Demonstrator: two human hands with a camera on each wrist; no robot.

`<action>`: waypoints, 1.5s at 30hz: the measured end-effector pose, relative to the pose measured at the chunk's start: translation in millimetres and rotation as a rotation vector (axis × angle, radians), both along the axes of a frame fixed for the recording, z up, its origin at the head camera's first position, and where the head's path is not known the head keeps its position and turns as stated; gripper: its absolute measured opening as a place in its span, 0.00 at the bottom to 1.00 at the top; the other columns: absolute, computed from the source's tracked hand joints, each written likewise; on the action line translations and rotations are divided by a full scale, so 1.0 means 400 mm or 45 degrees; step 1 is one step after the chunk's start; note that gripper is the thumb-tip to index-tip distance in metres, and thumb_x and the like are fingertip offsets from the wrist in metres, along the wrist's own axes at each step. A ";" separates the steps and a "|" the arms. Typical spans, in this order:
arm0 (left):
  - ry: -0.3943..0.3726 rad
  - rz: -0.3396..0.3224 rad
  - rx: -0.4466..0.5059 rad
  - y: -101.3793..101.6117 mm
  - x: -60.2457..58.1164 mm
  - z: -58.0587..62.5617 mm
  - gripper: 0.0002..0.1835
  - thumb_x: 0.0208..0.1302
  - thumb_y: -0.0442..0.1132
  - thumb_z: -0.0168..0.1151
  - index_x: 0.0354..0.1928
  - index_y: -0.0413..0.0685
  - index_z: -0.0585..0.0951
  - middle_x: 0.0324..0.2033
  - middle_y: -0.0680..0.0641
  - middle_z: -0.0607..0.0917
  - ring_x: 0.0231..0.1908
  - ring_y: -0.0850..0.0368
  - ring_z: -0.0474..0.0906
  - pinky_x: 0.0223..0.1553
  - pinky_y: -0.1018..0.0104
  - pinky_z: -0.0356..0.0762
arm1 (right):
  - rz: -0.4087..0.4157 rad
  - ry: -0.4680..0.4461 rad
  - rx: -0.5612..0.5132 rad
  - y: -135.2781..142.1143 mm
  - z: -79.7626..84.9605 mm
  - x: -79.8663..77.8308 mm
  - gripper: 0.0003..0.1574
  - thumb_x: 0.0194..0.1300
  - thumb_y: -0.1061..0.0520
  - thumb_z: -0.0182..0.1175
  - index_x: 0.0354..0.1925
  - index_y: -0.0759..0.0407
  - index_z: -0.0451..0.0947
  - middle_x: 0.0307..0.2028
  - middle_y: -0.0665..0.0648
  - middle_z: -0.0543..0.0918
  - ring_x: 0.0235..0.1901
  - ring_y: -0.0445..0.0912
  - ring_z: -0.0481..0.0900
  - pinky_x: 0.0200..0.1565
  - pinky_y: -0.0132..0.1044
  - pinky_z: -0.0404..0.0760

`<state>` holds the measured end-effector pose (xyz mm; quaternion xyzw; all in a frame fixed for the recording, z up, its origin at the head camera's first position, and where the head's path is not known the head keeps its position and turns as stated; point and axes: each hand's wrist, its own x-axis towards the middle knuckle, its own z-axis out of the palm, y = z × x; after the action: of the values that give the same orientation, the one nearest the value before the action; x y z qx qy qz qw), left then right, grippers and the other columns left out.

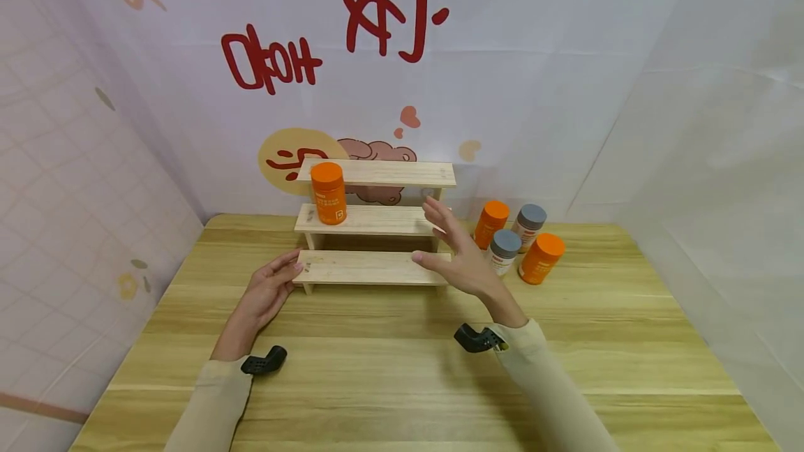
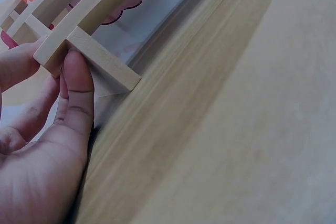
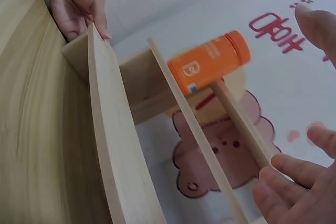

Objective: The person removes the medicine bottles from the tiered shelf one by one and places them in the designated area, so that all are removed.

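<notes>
A three-tier wooden step shelf (image 1: 377, 268) stands on the table near the back wall. My left hand (image 1: 266, 295) holds the left end of its lowest board; in the left wrist view the thumb (image 2: 79, 80) presses below the board beside the leg while a finger lies at its end. On the middle tier, at the left, an orange bottle (image 1: 329, 194) stands upright. My right hand (image 1: 461, 257) is held up with spread fingers at the shelf's right end, nothing in its grasp. The right wrist view shows its fingers (image 3: 291, 174) near the upper boards.
Right of the shelf stand two orange bottles (image 1: 541, 259) and two white bottles with grey lids (image 1: 504, 251), grouped close behind my right hand. A printed cloth wall (image 1: 534, 89) rises behind the wooden table (image 1: 377, 368), with more cloth at both sides.
</notes>
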<state>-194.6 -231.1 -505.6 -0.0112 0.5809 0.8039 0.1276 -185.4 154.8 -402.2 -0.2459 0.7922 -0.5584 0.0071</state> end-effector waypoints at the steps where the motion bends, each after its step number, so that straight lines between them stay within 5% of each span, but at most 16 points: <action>1: 0.004 -0.001 0.000 0.000 0.000 -0.001 0.37 0.76 0.34 0.59 0.79 0.34 0.55 0.56 0.59 0.78 0.52 0.68 0.80 0.49 0.76 0.80 | 0.013 0.000 -0.002 -0.009 0.000 -0.004 0.56 0.68 0.51 0.70 0.81 0.31 0.47 0.80 0.45 0.56 0.80 0.49 0.54 0.78 0.58 0.57; 9: 0.032 0.003 0.024 -0.003 -0.003 -0.006 0.32 0.75 0.33 0.59 0.77 0.38 0.62 0.57 0.58 0.78 0.52 0.68 0.80 0.48 0.76 0.81 | 0.043 -0.024 0.061 -0.081 0.005 -0.041 0.55 0.67 0.43 0.70 0.80 0.30 0.47 0.79 0.43 0.58 0.79 0.47 0.58 0.77 0.52 0.62; 21: 0.041 -0.026 0.008 0.002 -0.013 -0.002 0.37 0.76 0.34 0.58 0.79 0.34 0.54 0.58 0.58 0.76 0.52 0.68 0.79 0.49 0.76 0.80 | 0.010 -0.107 0.031 -0.166 0.009 -0.090 0.53 0.67 0.44 0.70 0.80 0.33 0.50 0.76 0.52 0.65 0.75 0.51 0.66 0.73 0.50 0.70; 28: 0.010 -0.004 0.014 -0.001 -0.007 -0.005 0.37 0.76 0.34 0.59 0.79 0.34 0.54 0.57 0.59 0.77 0.52 0.68 0.80 0.49 0.76 0.80 | 0.023 -0.142 -0.058 -0.210 0.020 -0.125 0.55 0.66 0.47 0.71 0.81 0.47 0.52 0.74 0.56 0.67 0.74 0.56 0.67 0.74 0.50 0.68; 35: 0.032 -0.022 0.031 0.000 -0.006 -0.008 0.37 0.76 0.34 0.58 0.79 0.33 0.53 0.57 0.58 0.78 0.53 0.68 0.80 0.51 0.76 0.81 | 0.043 -0.164 -0.043 -0.252 0.020 -0.159 0.56 0.66 0.44 0.71 0.81 0.44 0.52 0.75 0.60 0.66 0.73 0.54 0.68 0.73 0.48 0.70; 45: 0.020 -0.023 0.047 -0.002 -0.005 -0.006 0.37 0.76 0.34 0.58 0.79 0.34 0.53 0.55 0.57 0.78 0.52 0.68 0.80 0.50 0.77 0.80 | 0.035 -0.147 0.034 -0.301 0.026 -0.204 0.51 0.67 0.38 0.68 0.78 0.48 0.57 0.69 0.50 0.73 0.69 0.51 0.73 0.70 0.47 0.74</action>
<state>-196.5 -231.8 -508.1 0.0028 0.5671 0.8132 0.1306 -267.0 34.4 -391.7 -0.2240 0.7946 -0.5607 0.0636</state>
